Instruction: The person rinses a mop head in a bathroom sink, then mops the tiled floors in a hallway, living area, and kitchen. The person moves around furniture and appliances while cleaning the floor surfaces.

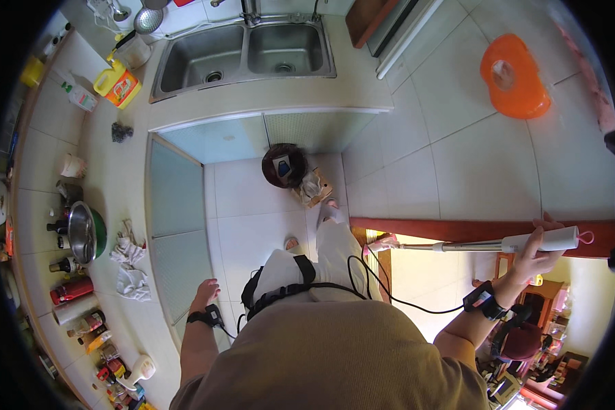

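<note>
My right hand (pixel 535 253) is wrapped around the white handle (pixel 517 242) of a long pole, out to my right beside the door frame. A pink loop (pixel 586 237) sits at the handle's outer end. The pole's metal tube (pixel 461 247) runs left across the doorway to a pink part (pixel 382 244) near my leg; what that part is I cannot make out. My left hand (pixel 204 294) hangs empty by the glass-fronted cabinet doors (pixel 179 246), fingers loosely bent. Both wrists wear black straps with small devices.
A dark round bin (pixel 284 166) and a box with a crumpled bag (pixel 311 188) stand on the floor ahead. The counter (pixel 118 179) carries bottles, cloths (pixel 132 282) and a metal bowl (pixel 82 233). Beyond is a double sink (pixel 200 56). Black cable (pixel 415 307) loops by my right side.
</note>
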